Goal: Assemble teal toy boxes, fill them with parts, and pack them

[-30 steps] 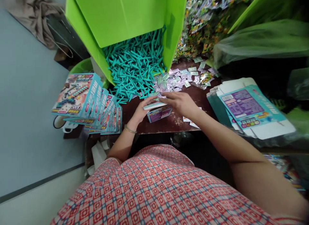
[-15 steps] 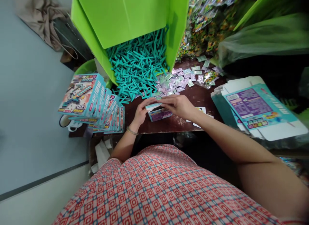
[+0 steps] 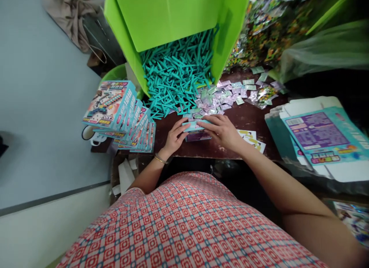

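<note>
A small teal and purple cardboard box stands at the table's front edge between my hands, its teal top face now flat. My left hand grips the box's left end, fingers on the top and thumb along the near side. My right hand closes over the right end, fingertips on the top edge. What the box holds is hidden. Just behind it lie small pink and green sachets, and teal plastic sticks spill from a bright green bin.
Filled teal boxes are stacked at the left, beside a white mug. Flat unfolded cartons lie in a pile at the right. Printed cards rest near my right forearm. Clear bags of coloured pieces are heaped behind.
The open flap on top of the box has been folded down shut. My hands have pressed onto its top and ends. The whole view has shifted, with things appearing further right.
</note>
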`<state>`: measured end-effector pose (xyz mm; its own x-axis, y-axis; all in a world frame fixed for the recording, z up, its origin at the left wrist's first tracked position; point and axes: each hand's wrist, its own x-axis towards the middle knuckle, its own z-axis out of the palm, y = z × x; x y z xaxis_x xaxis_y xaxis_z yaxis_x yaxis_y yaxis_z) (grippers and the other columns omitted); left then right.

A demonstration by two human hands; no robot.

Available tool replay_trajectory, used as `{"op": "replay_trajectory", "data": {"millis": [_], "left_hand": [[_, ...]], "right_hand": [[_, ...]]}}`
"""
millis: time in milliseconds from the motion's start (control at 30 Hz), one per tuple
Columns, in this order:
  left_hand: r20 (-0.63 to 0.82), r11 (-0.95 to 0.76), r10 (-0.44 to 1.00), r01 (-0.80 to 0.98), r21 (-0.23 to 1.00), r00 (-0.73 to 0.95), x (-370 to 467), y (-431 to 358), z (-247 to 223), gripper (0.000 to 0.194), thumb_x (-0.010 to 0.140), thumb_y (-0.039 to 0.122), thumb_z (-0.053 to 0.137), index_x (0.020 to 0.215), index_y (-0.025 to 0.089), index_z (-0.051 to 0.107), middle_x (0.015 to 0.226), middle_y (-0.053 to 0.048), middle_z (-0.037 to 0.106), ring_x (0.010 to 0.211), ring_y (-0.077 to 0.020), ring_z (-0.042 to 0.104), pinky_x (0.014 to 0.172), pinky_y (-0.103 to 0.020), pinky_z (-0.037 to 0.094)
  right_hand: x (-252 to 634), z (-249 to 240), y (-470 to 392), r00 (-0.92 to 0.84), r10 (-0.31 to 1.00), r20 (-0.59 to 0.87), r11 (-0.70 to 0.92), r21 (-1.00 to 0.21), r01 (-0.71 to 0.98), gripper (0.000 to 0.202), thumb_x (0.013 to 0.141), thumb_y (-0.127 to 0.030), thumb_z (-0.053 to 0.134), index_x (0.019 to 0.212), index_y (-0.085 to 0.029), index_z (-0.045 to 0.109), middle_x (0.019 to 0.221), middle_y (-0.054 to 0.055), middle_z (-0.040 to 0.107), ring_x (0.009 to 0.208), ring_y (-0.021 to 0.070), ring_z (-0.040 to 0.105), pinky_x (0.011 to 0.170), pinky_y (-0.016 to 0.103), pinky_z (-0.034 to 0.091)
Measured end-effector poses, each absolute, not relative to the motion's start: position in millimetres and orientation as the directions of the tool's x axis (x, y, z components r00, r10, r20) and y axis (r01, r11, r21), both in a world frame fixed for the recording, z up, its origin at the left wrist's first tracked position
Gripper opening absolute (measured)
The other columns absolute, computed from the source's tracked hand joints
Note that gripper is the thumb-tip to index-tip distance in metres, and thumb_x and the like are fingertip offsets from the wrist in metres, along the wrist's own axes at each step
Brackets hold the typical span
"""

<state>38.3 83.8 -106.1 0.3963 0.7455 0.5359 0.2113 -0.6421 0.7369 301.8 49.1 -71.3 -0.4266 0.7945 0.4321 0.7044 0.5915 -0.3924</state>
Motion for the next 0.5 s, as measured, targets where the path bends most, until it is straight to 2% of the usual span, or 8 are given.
{"op": "replay_trajectory", "data": {"millis": [100, 167, 267, 333, 433, 500], "left_hand": [[0.552, -0.613, 0.785, 0.224, 0.758, 0.280, 41.5, 82.1, -112.3, 0.030, 0.104, 0.048, 0.063, 0.116, 0.025, 0.077, 0.141, -0.014, 0.070, 0.136, -0.0279, 0.065, 0.120, -0.054, 0.049], [0.508, -0.560, 0.824, 0.230, 0.796, 0.251, 43.9, 81.2, -119.8, 0.035, 0.102, 0.055, 0.064, 0.112, 0.023, 0.076, 0.141, -0.015, 0.070, 0.137, -0.0292, 0.064, 0.122, -0.053, 0.047], [0.330, -0.382, 0.915, 0.238, 0.893, 0.232, 49.0, 72.0, -132.2, 0.061, 0.088, 0.067, 0.076, 0.123, 0.018, 0.070, 0.140, -0.019, 0.069, 0.135, -0.0331, 0.065, 0.119, -0.054, 0.049], [0.207, -0.271, 0.946, 0.258, 0.927, 0.251, 52.3, 59.2, -134.9, 0.072, 0.077, 0.071, 0.082, 0.123, 0.017, 0.068, 0.124, -0.017, 0.075, 0.117, -0.0339, 0.073, 0.106, -0.055, 0.059], [0.217, -0.297, 0.938, 0.306, 0.904, 0.271, 48.1, 35.4, -113.8, 0.055, 0.078, 0.067, 0.082, 0.114, 0.026, 0.071, 0.097, -0.009, 0.078, 0.087, -0.0320, 0.077, 0.082, -0.053, 0.067], [0.329, -0.394, 0.915, 0.348, 0.850, 0.233, 31.6, 20.7, -74.7, 0.046, 0.082, 0.060, 0.082, 0.118, 0.034, 0.072, 0.101, -0.006, 0.078, 0.088, -0.0331, 0.077, 0.081, -0.054, 0.067]], "right_hand": [[301.1, -73.6, 55.5, -0.412, 0.798, 0.440, 0.589, -0.423, 0.688, 0.040, 0.110, -0.033, 0.047, 0.143, -0.029, 0.070, 0.144, 0.011, 0.068, 0.126, 0.0318, 0.058, 0.105, 0.052, 0.049], [301.5, -76.5, 58.3, -0.400, 0.800, 0.448, 0.587, -0.446, 0.676, 0.040, 0.110, -0.035, 0.046, 0.141, -0.030, 0.071, 0.143, 0.011, 0.068, 0.125, 0.0321, 0.059, 0.105, 0.053, 0.050], [302.0, -74.4, 56.4, -0.378, 0.777, 0.503, 0.617, -0.491, 0.614, 0.039, 0.110, -0.037, 0.047, 0.137, -0.031, 0.075, 0.136, 0.013, 0.072, 0.112, 0.0321, 0.065, 0.098, 0.052, 0.056], [303.0, -64.2, 48.3, -0.334, 0.764, 0.552, 0.634, -0.544, 0.550, 0.038, 0.109, -0.036, 0.051, 0.139, -0.034, 0.073, 0.131, 0.013, 0.074, 0.110, 0.0329, 0.068, 0.097, 0.054, 0.058], [313.1, -40.9, 26.3, -0.198, 0.794, 0.574, 0.593, -0.661, 0.460, 0.048, 0.106, -0.033, 0.058, 0.151, -0.048, 0.061, 0.136, 0.009, 0.073, 0.125, 0.0359, 0.068, 0.106, 0.063, 0.056], [330.2, -27.3, 11.5, -0.066, 0.816, 0.575, 0.538, -0.711, 0.454, 0.055, 0.105, -0.037, 0.059, 0.155, -0.057, 0.052, 0.149, 0.005, 0.065, 0.139, 0.0377, 0.061, 0.108, 0.068, 0.055]]}}
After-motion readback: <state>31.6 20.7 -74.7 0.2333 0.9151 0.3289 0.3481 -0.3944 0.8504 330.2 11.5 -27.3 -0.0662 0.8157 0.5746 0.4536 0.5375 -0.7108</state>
